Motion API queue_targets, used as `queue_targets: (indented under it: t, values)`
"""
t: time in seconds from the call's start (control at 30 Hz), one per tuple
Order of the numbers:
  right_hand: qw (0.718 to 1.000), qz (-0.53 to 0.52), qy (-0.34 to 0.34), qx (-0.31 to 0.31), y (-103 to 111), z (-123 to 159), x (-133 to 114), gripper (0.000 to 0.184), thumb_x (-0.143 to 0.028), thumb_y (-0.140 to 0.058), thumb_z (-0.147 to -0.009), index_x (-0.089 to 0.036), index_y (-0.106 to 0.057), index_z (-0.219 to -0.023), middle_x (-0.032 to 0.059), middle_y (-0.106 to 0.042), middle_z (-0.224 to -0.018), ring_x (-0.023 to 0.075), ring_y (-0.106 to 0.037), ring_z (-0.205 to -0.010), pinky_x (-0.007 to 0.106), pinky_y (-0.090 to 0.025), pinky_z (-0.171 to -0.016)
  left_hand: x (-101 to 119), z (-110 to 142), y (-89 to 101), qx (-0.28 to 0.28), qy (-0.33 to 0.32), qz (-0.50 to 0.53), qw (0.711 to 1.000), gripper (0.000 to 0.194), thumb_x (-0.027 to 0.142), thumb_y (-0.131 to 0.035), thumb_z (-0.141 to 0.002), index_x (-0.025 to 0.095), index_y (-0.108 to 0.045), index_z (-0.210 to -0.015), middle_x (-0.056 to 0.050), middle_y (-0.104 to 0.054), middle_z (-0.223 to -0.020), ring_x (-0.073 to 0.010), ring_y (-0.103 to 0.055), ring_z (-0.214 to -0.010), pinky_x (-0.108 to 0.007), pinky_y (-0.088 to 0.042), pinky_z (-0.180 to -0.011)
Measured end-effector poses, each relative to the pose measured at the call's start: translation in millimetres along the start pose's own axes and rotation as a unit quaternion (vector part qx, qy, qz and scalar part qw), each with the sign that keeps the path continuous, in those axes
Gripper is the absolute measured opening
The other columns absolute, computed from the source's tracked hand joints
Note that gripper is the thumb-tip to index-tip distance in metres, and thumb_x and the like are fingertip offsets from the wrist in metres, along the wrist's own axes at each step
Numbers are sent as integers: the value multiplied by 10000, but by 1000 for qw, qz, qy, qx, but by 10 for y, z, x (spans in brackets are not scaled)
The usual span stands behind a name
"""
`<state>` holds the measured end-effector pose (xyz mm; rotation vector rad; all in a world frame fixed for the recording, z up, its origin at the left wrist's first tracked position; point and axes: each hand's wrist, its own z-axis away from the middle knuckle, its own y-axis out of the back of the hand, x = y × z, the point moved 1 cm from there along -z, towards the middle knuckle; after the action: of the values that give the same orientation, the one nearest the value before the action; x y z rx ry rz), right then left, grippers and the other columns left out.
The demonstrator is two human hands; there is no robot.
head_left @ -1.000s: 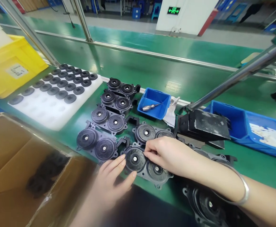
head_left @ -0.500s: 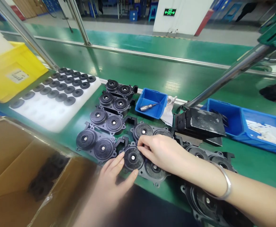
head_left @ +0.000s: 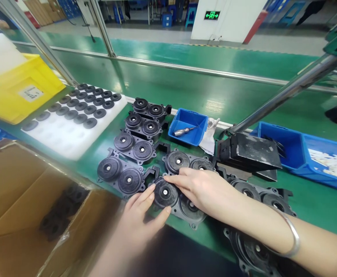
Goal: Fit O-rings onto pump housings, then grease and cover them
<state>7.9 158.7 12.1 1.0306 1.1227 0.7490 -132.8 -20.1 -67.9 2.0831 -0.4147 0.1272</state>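
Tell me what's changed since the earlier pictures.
The right hand has moved its fingertips along the rim of the round black disc in the dark grey plastic housing, from the disc's right side to its far edge. No pickup or release is clearly visible. The left hand stays at the disc's left and near edges; the flat white tray looks unchanged.

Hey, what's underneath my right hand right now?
Your right hand covers part of a black twin-disc housing and the edge of another housing behind. The front housing's left disc mostly shows, its right disc partly; anything beneath the palm is hidden.
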Motion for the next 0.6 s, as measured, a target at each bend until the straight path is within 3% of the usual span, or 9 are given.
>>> queue_targets:
  t: [0.2,0.37,0.5,0.6]
  values:
    - [1000,-12,-8,-14,-3,123,53,324,-109,-563,-960,-242,-625,-1249,8,-561,-851,151,-603,-684,231,-440,-596,-5,19,-2,7,6,-2,1000,376,94,-585,-886,312,-644,-1186,-103,-543,-1294,-290,-528,-1284,-384,-425,-971]
    - [1000,19,0,-4,-77,301,-71,262,-89,-540,-934,-159,-636,-1167,31,-540,-855,168,-582,-667,254,-474,-574,10,32,-19,0,17,6,1000,385,103,-587,-893,333,-645,-1195,-98,-548,-1318,-294,-520,-1292,-405,-444,-983]
    - [996,74,38,34,-259,479,-226,347,-55,-498,-888,-80,-596,-1220,77,-558,-887,200,-582,-696,298,-522,-608,45,48,-65,16,101,15,995,388,162,-630,-885,370,-634,-1213,-56,-587,-1319,-249,-587,-1210,-370,-509,-939]
    - [986,138,69,61,-404,584,-345,498,-16,-479,-796,14,-533,-1291,170,-587,-990,265,-601,-810,355,-553,-657,48,97,-106,20,137,13,990,430,188,-645,-879,363,-598,-1269,-55,-590,-1328,-246,-604,-1181,-365,-540,-916]
